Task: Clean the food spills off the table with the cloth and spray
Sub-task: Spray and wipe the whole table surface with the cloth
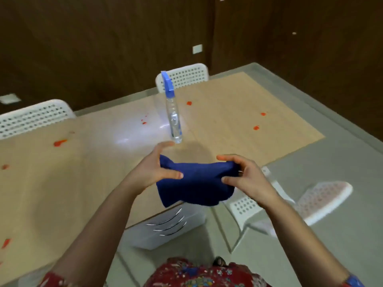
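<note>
A dark blue cloth [196,184] hangs bunched between both hands, above the table's near edge. My left hand [154,169] pinches its left end and my right hand [241,177] grips its right end. A clear spray bottle [174,119] with a blue trigger head stands upright on the wooden table [228,125], just beyond my left fingertips and apart from them. Red food spills dot the table: one behind the bottle [189,103], two at the right [256,127], small drops left of the bottle [144,122], a smear at the left [59,142].
White perforated chairs stand at the far side [186,76], at the far left [31,121] and at the near right [290,201]. A white plastic bin [165,226] sits on the floor under the table's edge. A dark wood wall lies behind.
</note>
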